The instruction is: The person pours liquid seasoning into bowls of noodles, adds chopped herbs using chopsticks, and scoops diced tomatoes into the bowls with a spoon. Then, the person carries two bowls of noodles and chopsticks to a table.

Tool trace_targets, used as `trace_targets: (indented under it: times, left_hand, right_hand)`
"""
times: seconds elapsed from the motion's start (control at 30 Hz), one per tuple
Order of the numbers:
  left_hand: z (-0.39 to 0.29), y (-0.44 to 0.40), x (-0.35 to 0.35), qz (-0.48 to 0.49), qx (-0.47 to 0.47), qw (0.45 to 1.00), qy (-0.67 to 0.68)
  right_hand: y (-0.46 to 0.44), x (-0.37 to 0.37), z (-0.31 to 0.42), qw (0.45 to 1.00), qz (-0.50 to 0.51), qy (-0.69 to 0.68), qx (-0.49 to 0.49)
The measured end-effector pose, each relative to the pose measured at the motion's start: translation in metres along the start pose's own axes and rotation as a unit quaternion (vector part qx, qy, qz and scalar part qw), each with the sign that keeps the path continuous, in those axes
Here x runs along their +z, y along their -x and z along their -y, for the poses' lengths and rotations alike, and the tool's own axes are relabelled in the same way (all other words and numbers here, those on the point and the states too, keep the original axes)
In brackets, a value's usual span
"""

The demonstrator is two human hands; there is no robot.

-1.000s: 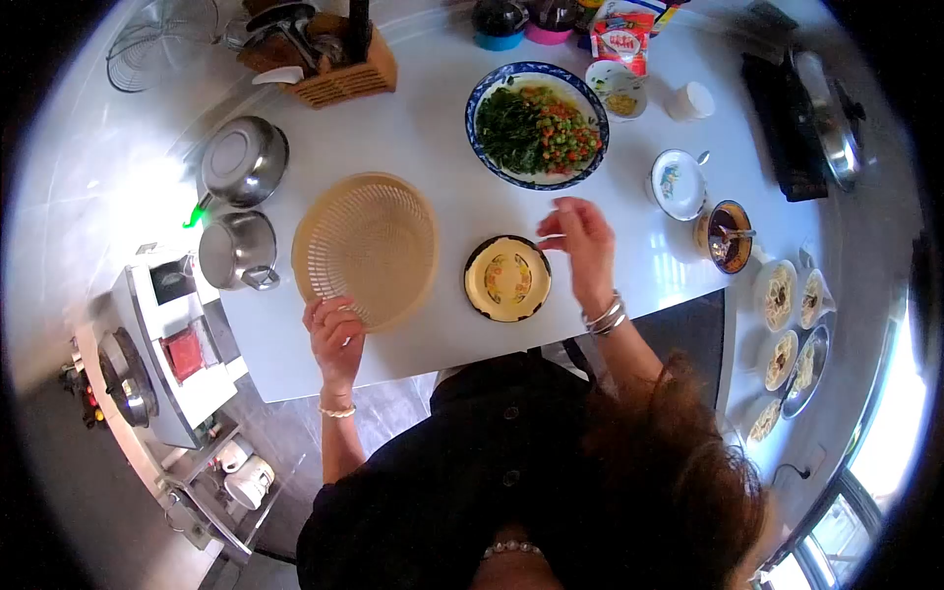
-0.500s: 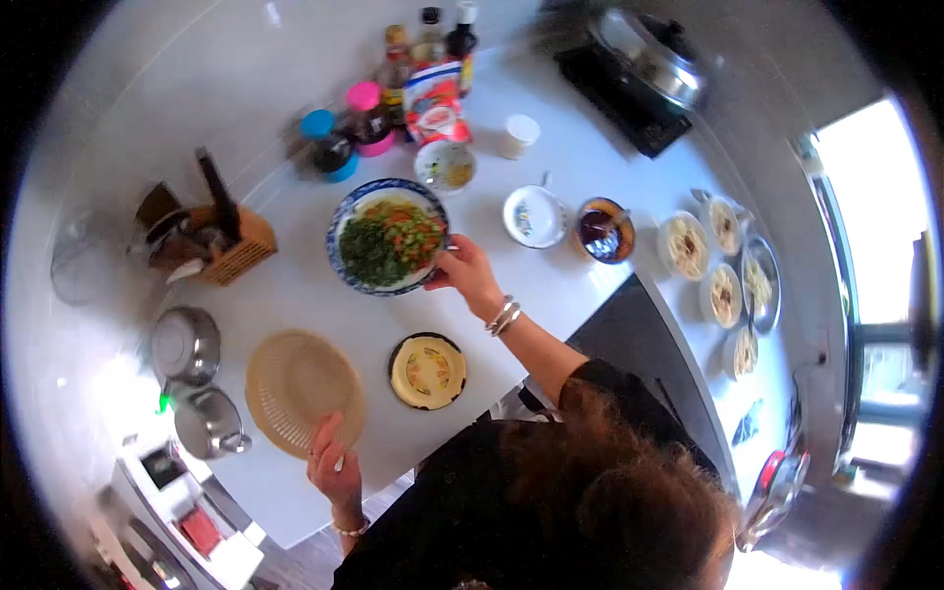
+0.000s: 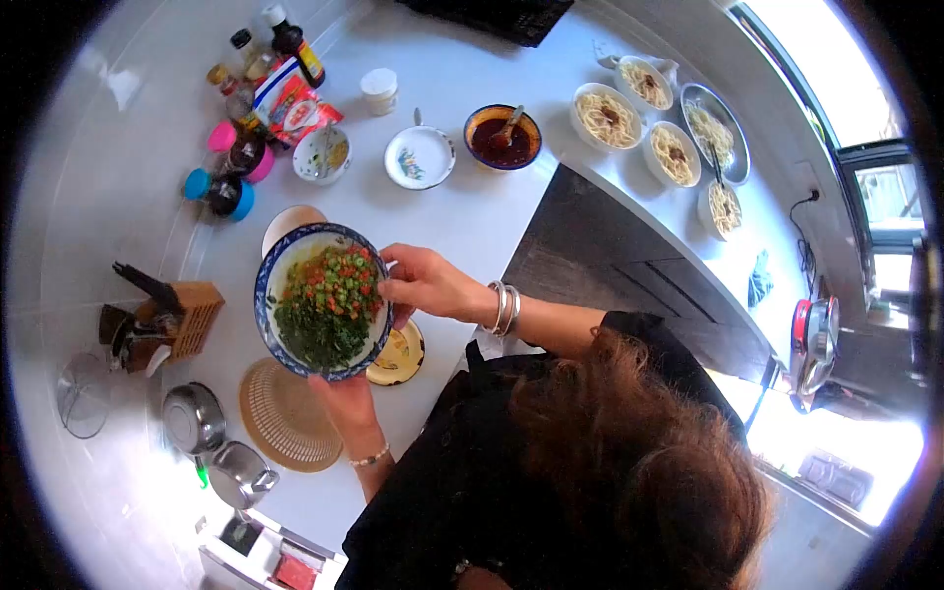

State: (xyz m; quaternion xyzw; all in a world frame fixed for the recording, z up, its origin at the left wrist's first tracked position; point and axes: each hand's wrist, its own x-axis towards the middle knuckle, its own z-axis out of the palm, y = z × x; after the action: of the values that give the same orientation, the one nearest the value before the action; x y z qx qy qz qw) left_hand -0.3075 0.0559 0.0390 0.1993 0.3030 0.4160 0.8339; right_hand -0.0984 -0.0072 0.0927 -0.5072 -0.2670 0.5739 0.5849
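Note:
A blue-and-white bowl with chopped dark greens and a red-and-green diced mix in it is held up over the counter, tilted. My right hand, silver bangles at its wrist, grips the bowl's right rim. At the lower rim, my left hand supports the bowl, its fingers mostly hidden beneath. Below the bowl, a beige plastic colander rests on the counter. A yellow enamel plate lies partly hidden behind the bowl and my right hand. Above the bowl, a pale round item shows in part.
Farther back are a small bowl, a white plate and a bowl of dark sauce. Several noodle bowls stand to the right. A utensil basket, metal pots and sauce bottles line the left.
The bowl has been lifted from the counter and brought nearer my body. My left hand has moved from the colander to the bowl. The view has shifted rightward.

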Motion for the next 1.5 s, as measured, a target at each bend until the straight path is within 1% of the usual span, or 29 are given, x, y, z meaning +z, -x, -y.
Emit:
trace_targets:
  times: [0.03, 0.13, 0.2, 0.23, 0.27, 0.3, 0.33, 0.37, 0.4, 0.43, 0.47, 0.5, 0.53, 0.57, 0.6, 0.63, 0.7, 0.73, 0.77, 0.83, 0.9, 0.97, 1.03, 1.13, 1.23, 1.33, 1.43, 1.47, 1.5]
  left_hand:
    - [0.001, 0.002, -0.001, 0.002, 0.004, 1.0, -0.009]
    - [0.009, 0.01, 0.0, -0.003, 0.019, 0.999, -0.027]
    - [0.011, 0.014, 0.005, -0.027, 0.035, 0.999, -0.026]
    - [0.012, 0.015, 0.007, -0.028, 0.014, 0.999, -0.015]
    - [0.014, 0.018, 0.005, -0.036, 0.002, 0.999, 0.001]
    - [0.009, 0.021, 0.002, -0.052, 0.02, 0.998, 0.025]
    - [0.008, 0.022, 0.003, -0.052, -0.008, 0.997, 0.064]
    - [0.009, 0.019, 0.006, -0.05, -0.012, 0.993, 0.107]
    - [0.014, 0.02, 0.0, -0.029, -0.002, 0.988, 0.149]
    - [0.018, 0.021, -0.007, -0.006, 0.005, 0.983, 0.185]
    - [0.014, 0.027, -0.014, 0.005, 0.093, 0.996, 0.011]
    - [0.011, 0.037, -0.017, -0.022, 0.113, 0.993, -0.018]
    - [0.008, 0.046, -0.02, -0.05, 0.132, 0.989, -0.048]
    - [0.001, 0.051, -0.019, -0.094, 0.119, 0.986, 0.074]
    - [-0.004, 0.057, -0.018, -0.125, 0.096, 0.968, 0.196]
    - [-0.007, 0.068, -0.02, -0.124, 0.131, 0.973, 0.144]
    - [-0.01, 0.098, -0.018, -0.115, 0.198, 0.973, 0.031]
    - [-0.015, 0.108, -0.028, -0.123, 0.204, 0.964, 0.119]
    - [-0.017, 0.116, -0.04, -0.115, 0.238, 0.958, 0.115]
    - [-0.025, 0.14, -0.048, -0.17, 0.259, 0.943, 0.12]
    - [-0.024, 0.157, -0.066, -0.237, 0.292, 0.918, 0.128]
    - [-0.028, 0.17, -0.081, -0.231, 0.312, 0.912, 0.131]
    - [-0.023, 0.179, -0.099, -0.27, 0.313, 0.897, 0.157]
    - [-0.026, 0.181, -0.101, -0.265, 0.307, 0.899, 0.167]
    - [-0.027, 0.176, -0.1, -0.285, 0.301, 0.896, 0.16]
    - [-0.026, 0.173, -0.1, -0.284, 0.304, 0.892, 0.178]
    - [-0.031, 0.165, -0.1, -0.269, 0.307, 0.896, 0.172]
    - [-0.032, 0.165, -0.1, -0.279, 0.295, 0.897, 0.174]
    - [-0.032, 0.164, -0.1, -0.289, 0.284, 0.898, 0.174]
  right_hand:
    - [0.004, -0.001, 0.0, 1.0, 0.0, 0.002, 0.0]
    - [0.015, -0.015, 0.003, 0.998, 0.044, -0.033, 0.014]
    - [0.023, -0.029, 0.007, 0.996, 0.077, 0.017, 0.047]
    - [0.029, -0.038, 0.01, 0.993, 0.095, 0.04, 0.065]
    - [0.036, -0.049, 0.012, 0.991, 0.083, 0.094, 0.055]
    - [0.038, -0.061, 0.01, 0.99, 0.063, 0.113, 0.052]
    - [0.041, -0.074, 0.011, 0.987, 0.057, 0.148, 0.039]
    - [0.035, -0.083, 0.017, 0.982, 0.035, 0.177, 0.048]
    - [0.039, -0.09, 0.024, 0.983, 0.001, 0.175, 0.045]
    - [0.032, -0.097, 0.029, 0.977, -0.036, 0.204, 0.058]
    - [0.016, -0.099, 0.024, 0.978, -0.025, 0.204, 0.022]
    - [0.007, -0.099, 0.024, 0.98, -0.013, 0.196, 0.01]
    - [-0.003, -0.09, 0.029, 0.978, 0.003, 0.208, -0.003]
    - [-0.018, -0.076, 0.032, 0.977, 0.023, 0.209, -0.025]
    - [-0.032, -0.064, 0.033, 0.973, 0.043, 0.225, -0.038]
    - [-0.047, -0.05, 0.034, 0.968, 0.057, 0.24, -0.053]
    - [-0.067, -0.014, 0.051, 0.938, 0.05, 0.337, -0.057]
    - [-0.08, 0.011, 0.057, 0.915, 0.074, 0.387, -0.088]
    - [-0.098, 0.035, 0.059, 0.888, 0.098, 0.433, -0.119]
    - [-0.137, 0.076, 0.042, 0.887, 0.112, 0.384, -0.23]
    - [-0.177, 0.116, 0.048, 0.869, 0.103, 0.452, -0.174]
    - [-0.222, 0.144, 0.045, 0.931, 0.114, 0.312, -0.151]
    - [-0.268, 0.167, 0.039, 0.934, 0.143, 0.222, -0.241]
    - [-0.322, 0.191, 0.022, 0.94, 0.113, 0.218, -0.237]
    - [-0.338, 0.202, -0.001, 0.903, 0.101, 0.406, -0.101]
    - [-0.33, 0.209, -0.035, 0.896, 0.108, 0.43, -0.007]
    - [-0.315, 0.222, -0.056, 0.896, 0.064, 0.419, -0.131]
    - [-0.352, 0.208, -0.09, 0.845, 0.044, 0.465, -0.26]
    - [-0.358, 0.205, -0.092, 0.842, 0.039, 0.465, -0.273]
